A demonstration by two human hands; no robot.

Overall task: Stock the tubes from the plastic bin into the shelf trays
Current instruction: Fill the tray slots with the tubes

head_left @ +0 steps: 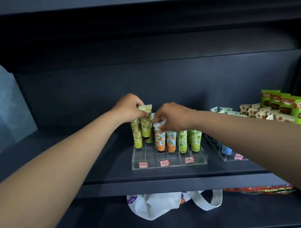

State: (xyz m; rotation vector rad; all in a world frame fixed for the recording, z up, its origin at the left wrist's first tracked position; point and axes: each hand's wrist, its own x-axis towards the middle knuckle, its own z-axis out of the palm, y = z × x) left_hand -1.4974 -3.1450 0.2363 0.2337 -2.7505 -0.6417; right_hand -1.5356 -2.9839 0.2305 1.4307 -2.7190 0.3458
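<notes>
Head view: the left hand (129, 108) has its fingers curled round the crimped top of a yellow-flowered tube (146, 121), held above the clear shelf tray (169, 160). Just right of them, the right hand (173, 116) pinches the top of an orange-printed tube (160, 138) standing in the tray. Its fingertips are hidden behind the knuckles.

**Hand and arm position**

Your bare arms extend forward, converging. Your left hand (129, 107) has its fingers curled in a pinch, knuckles up. Your right hand (173, 116) pinches likewise, just beside it, wrist slightly lower.
</notes>
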